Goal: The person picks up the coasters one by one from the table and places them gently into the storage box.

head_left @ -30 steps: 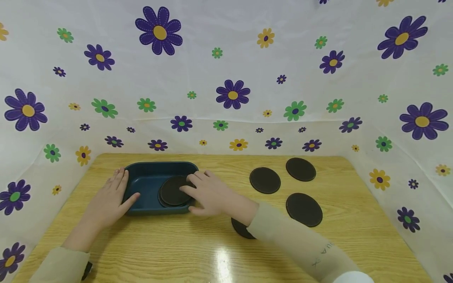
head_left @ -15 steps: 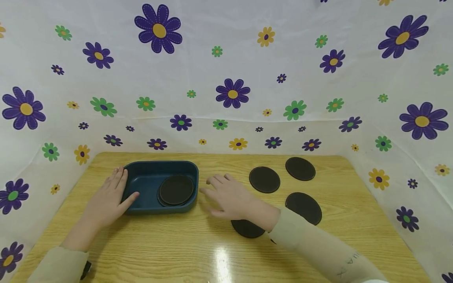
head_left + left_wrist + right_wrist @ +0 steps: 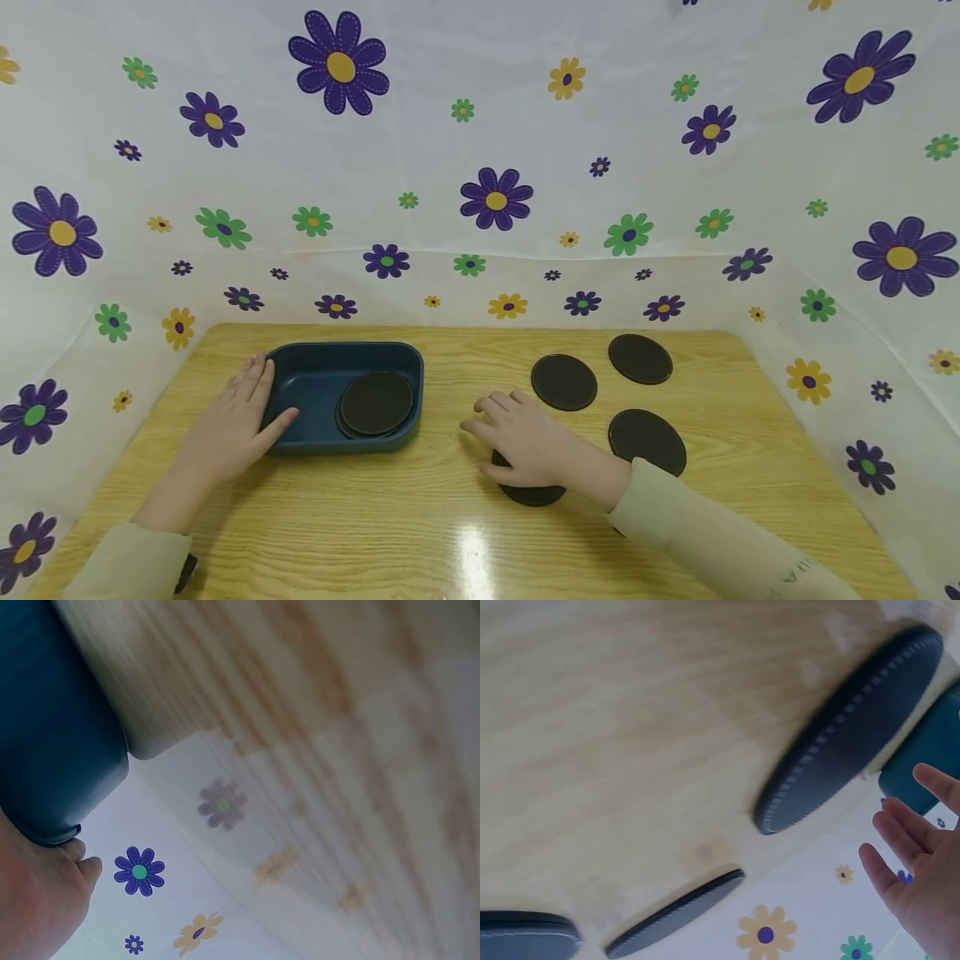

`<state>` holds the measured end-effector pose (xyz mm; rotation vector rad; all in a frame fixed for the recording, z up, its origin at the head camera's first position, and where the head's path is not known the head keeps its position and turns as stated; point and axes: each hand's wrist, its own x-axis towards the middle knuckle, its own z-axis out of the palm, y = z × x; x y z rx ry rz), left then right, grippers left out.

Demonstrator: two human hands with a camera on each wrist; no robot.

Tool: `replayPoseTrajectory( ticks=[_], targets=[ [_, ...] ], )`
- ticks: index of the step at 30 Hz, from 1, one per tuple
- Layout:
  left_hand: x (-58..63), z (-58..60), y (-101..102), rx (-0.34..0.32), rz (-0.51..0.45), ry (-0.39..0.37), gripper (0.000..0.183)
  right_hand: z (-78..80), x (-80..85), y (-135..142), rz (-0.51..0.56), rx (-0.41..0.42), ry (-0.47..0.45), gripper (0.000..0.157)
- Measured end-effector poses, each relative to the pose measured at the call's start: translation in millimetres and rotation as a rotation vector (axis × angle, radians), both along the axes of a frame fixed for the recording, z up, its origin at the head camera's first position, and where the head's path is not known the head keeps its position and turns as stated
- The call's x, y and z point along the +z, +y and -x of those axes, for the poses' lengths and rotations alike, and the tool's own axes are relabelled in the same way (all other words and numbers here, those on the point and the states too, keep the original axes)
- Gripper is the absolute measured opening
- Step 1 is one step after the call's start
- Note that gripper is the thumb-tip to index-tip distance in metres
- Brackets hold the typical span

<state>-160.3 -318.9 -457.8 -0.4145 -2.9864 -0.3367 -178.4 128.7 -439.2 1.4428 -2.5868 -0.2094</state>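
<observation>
My left hand (image 3: 228, 429) rests with straight fingers along the left wall of a dark blue, round-cornered rectangular box (image 3: 341, 446). In the left wrist view, fingers curve around the edge of the box (image 3: 60, 727). A small stack of black round coasters (image 3: 377, 403) lies inside, at the box's right end. Over the table, my right hand (image 3: 528, 442) hovers with loosely spread fingers and holds nothing. Beneath it lies another black coaster (image 3: 534, 497), partly hidden by the hand. Stitching shows along the rim of a coaster (image 3: 847, 735) in the right wrist view.
Three more coasters lie flat on the wooden table (image 3: 375, 525) at right: one at the back (image 3: 640, 359), one left of it (image 3: 564, 382), one nearer (image 3: 647, 442), close to the right sleeve (image 3: 697, 517). A flower-printed white cloth (image 3: 420, 150) stands behind and beside the table.
My right hand has let go of the coaster stack in the box and moved right and toward me, over the near coaster. The left hand stays on the box.
</observation>
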Motion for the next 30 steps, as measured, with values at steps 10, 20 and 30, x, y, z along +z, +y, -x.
replayPoseTrajectory(
  ticks=[10,20,30],
  targets=[
    [-1.7,-0.6,0,0.004,-0.003,0.009,0.091,-6.7,-12.9,25,0.030,-0.009,-0.082,0.059],
    [-2.8,-1.0,0,-0.005,-0.006,0.027,0.090,-10.8,-22.2,40,-0.005,-0.070,-0.190,0.075],
    [-2.4,-0.7,0,-0.007,-0.015,0.020,0.089,-11.6,-26.1,48,0.013,-0.056,-0.232,0.085]
  ],
)
